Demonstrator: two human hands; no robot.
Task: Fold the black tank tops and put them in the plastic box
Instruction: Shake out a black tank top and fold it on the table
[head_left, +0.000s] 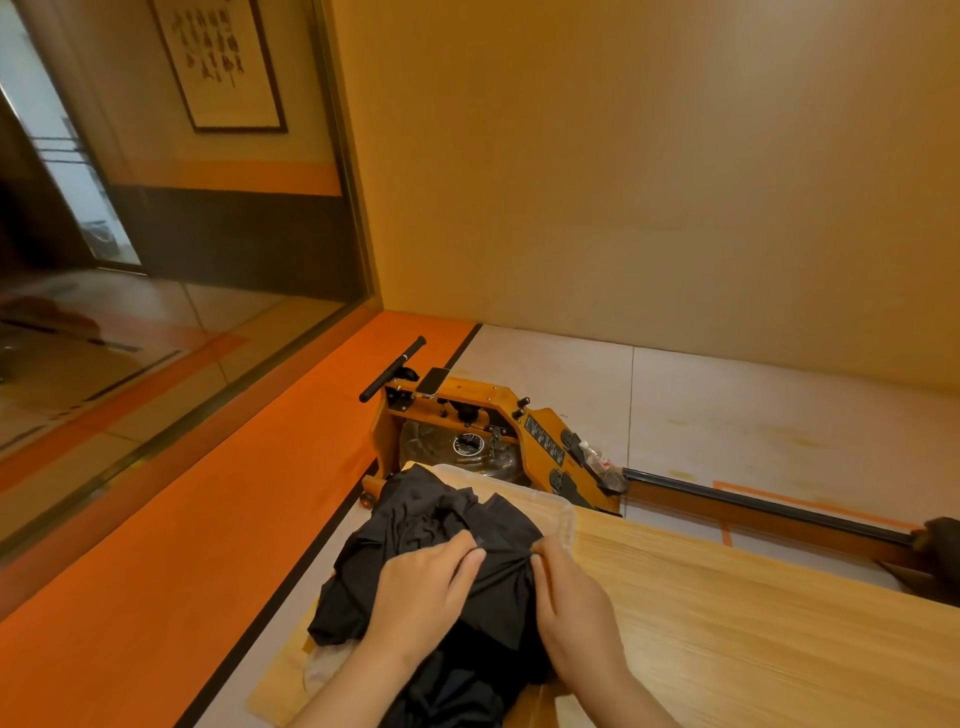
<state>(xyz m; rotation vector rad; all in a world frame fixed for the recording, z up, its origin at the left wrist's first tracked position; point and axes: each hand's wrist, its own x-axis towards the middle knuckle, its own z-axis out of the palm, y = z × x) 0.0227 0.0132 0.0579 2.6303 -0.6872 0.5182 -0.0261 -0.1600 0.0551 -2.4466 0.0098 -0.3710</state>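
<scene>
A fold of the crumpled black fabric tank tops is pinched between curled fingers of the left hand and the right hand. The heap is piled over the clear plastic box at the left edge of the pale wooden table; bare tabletop is left to the right.

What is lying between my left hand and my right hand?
Only bunched black fabric of the tank tops, which both the left hand and right hand pinch, seen in the head view.

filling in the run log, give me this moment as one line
left hand: pinches black tank tops | right hand: pinches them too | state: crumpled heap over plastic box
</scene>
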